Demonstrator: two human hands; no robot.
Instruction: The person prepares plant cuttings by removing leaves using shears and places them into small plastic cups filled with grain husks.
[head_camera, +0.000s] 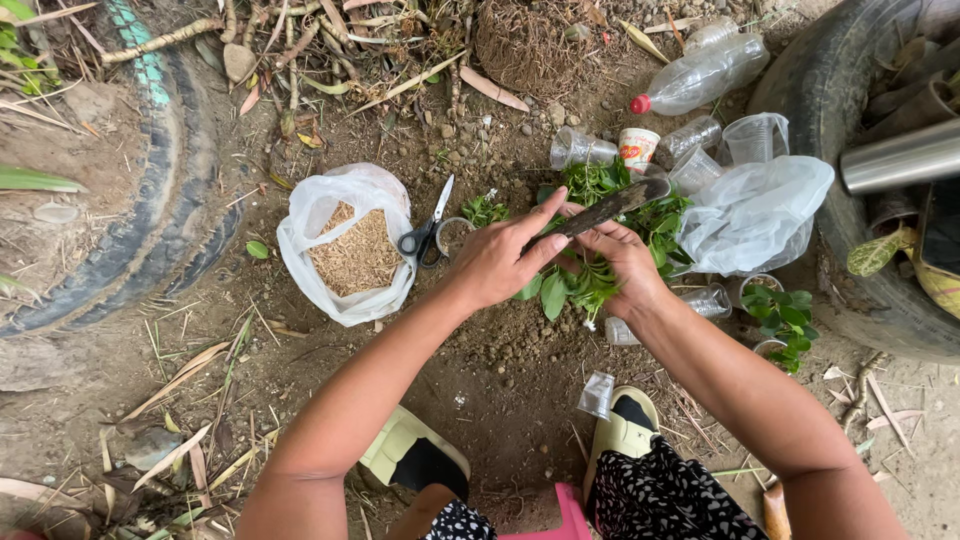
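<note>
- Bare brown soil makes up the ground, littered with dry leaves and twigs, with an old tyre on the far left and another tyre on the right.
- Both hands meet over the middle of the scene, above a bunch of green leafy cuttings.
- Right hand is clenched around the cuttings and also grips the handle end of a dark flat blade.
- That blade's long axis runs from the right hand up toward the far right, its tip ending over the leaves near the clear plastic bag.
- Left hand lies just left of the right one, fingers stretched and pressing on the near part of the blade; whether it truly grips anything I cannot tell.
- So the cuttings sit directly under and between the two hands, closer to the right one, which holds them.
- Left of the hands, a white plastic bag lies open with tan husks inside.
- Black-handled scissors rest between that bag and the left hand, points toward the far side.
- Far of the hands stand clear plastic cups, a printed paper cup and a clear bottle with a red cap.
- Near the right, small cups holding planted green seedlings stand on the soil.
- At the near edge, yellow-and-black sandals and a pink stool edge show.
</note>
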